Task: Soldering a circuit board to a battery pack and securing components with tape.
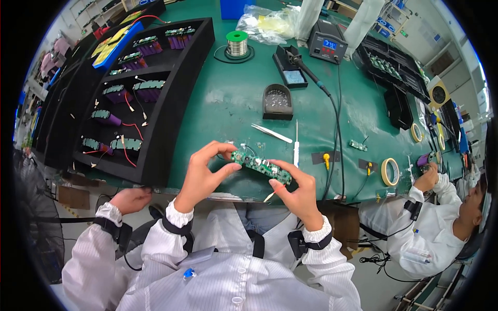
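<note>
- L hand [203, 173]: part-curled; L end of green PCB [261, 166] being pinched betw. thumb + fingers.
- R hand [301, 191]: also part-curled; R end being pinched.
- PCB being held over bench [218, 114] nr front edge, by ends prob. so comps are being left uncovered.
- Iron [312, 78] being rested on stand [281, 65], well apart, presumably for safety.
- Tweezers [272, 133] being placed nearby, prob. for reach.

Both forearms [162, 242] come up from below, wrists [182, 203] pretty straight. Left grip [200, 177] is pinched, thumb pointing right; right grip [302, 196] sits slightly lower, pinched too, thumb angled up-left. They're facing each other, pretty close together.
</note>
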The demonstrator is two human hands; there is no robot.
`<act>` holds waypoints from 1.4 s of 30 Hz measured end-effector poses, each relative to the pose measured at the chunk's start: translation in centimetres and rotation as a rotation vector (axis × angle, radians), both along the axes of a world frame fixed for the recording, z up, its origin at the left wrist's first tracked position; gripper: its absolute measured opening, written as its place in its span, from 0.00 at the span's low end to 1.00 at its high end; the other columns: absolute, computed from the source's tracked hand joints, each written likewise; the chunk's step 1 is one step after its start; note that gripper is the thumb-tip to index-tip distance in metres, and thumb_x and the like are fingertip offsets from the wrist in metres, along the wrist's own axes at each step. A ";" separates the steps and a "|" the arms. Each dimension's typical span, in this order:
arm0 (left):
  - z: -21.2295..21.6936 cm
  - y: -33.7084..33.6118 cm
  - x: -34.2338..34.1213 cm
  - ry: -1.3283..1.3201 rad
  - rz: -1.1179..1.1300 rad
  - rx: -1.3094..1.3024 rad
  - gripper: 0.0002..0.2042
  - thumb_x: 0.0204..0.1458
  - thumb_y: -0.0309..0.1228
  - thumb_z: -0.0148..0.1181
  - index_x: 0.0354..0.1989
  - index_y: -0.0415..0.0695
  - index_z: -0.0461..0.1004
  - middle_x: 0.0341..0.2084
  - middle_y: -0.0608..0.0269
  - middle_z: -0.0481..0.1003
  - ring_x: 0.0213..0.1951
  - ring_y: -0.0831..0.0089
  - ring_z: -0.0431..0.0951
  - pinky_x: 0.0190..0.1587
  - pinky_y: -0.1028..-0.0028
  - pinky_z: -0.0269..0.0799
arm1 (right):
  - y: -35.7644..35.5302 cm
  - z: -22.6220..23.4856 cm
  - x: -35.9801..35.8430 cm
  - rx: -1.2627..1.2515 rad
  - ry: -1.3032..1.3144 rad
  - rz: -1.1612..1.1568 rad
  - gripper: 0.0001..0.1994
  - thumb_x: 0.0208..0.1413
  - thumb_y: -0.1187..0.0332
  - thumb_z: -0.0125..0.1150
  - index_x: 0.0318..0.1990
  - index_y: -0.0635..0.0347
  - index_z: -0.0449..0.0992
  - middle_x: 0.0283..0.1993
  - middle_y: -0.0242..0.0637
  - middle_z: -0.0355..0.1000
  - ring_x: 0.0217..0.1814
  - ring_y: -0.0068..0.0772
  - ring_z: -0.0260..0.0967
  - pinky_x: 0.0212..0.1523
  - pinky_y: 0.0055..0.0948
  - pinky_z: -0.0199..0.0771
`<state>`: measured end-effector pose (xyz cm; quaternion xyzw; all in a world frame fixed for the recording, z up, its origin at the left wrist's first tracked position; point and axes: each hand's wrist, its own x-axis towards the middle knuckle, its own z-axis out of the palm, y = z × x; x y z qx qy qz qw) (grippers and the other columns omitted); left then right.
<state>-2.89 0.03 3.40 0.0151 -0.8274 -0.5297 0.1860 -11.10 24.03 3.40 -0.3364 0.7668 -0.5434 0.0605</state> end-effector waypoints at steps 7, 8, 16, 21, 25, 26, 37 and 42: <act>-1.5 0.4 -1.3 -0.086 -0.094 0.545 0.15 0.55 0.20 0.68 0.51 0.35 0.76 0.46 0.61 0.78 0.48 0.73 0.79 0.54 0.72 0.74 | 2.3 0.6 -1.2 0.004 0.039 0.032 0.31 0.50 0.82 0.59 0.66 0.61 0.69 0.58 0.47 0.76 0.54 0.29 0.77 0.52 0.28 0.78; -1.6 0.6 -1.1 -0.074 -0.092 0.533 0.16 0.55 0.19 0.68 0.52 0.35 0.75 0.47 0.60 0.78 0.49 0.74 0.79 0.55 0.72 0.74 | 2.9 0.7 -1.5 -0.045 -0.028 -0.061 0.30 0.50 0.82 0.58 0.65 0.62 0.71 0.54 0.45 0.77 0.51 0.29 0.77 0.50 0.28 0.78; -3.2 1.6 -0.3 0.063 0.014 0.352 0.16 0.52 0.20 0.70 0.50 0.37 0.78 0.41 0.60 0.82 0.43 0.73 0.83 0.50 0.73 0.78 | 1.3 0.9 -6.1 0.640 0.202 -0.278 0.14 0.51 0.72 0.68 0.45 0.65 0.77 0.30 0.46 0.78 0.33 0.51 0.79 0.36 0.43 0.79; -2.9 1.9 0.0 0.094 0.026 0.369 0.17 0.50 0.21 0.72 0.49 0.38 0.79 0.40 0.60 0.83 0.43 0.73 0.83 0.50 0.73 0.77 | 2.7 1.7 -7.2 0.603 0.087 -0.265 0.11 0.48 0.72 0.66 0.38 0.69 0.77 0.25 0.39 0.77 0.26 0.33 0.78 0.27 0.33 0.76; -2.8 1.8 -0.1 0.093 -0.002 0.354 0.17 0.50 0.23 0.72 0.49 0.38 0.79 0.42 0.60 0.83 0.44 0.70 0.83 0.51 0.71 0.76 | 3.4 6.1 -4.5 0.000 -0.419 -0.142 0.11 0.57 0.78 0.63 0.47 0.68 0.72 0.36 0.40 0.77 0.36 0.28 0.79 0.37 0.27 0.82; -2.8 1.8 -0.1 0.096 -0.004 0.361 0.17 0.50 0.23 0.72 0.49 0.38 0.79 0.42 0.60 0.83 0.44 0.70 0.83 0.51 0.71 0.76 | 3.3 7.1 -3.7 -0.248 -0.401 -0.047 0.12 0.60 0.81 0.61 0.50 0.68 0.70 0.40 0.38 0.76 0.40 0.25 0.78 0.40 0.27 0.84; -2.7 1.4 0.3 0.226 0.061 0.273 0.17 0.51 0.23 0.71 0.51 0.39 0.80 0.47 0.55 0.82 0.50 0.63 0.81 0.54 0.68 0.75 | -6.8 11.0 0.0 0.025 0.089 0.136 0.05 0.59 0.76 0.65 0.40 0.66 0.76 0.38 0.41 0.77 0.36 0.34 0.81 0.37 0.29 0.80; -2.8 1.5 0.1 0.224 0.033 0.292 0.16 0.52 0.22 0.71 0.50 0.38 0.81 0.47 0.55 0.82 0.49 0.63 0.82 0.55 0.67 0.75 | -7.7 10.1 -0.3 0.233 0.412 0.140 0.07 0.56 0.72 0.67 0.40 0.61 0.75 0.32 0.41 0.77 0.30 0.45 0.78 0.29 0.38 0.74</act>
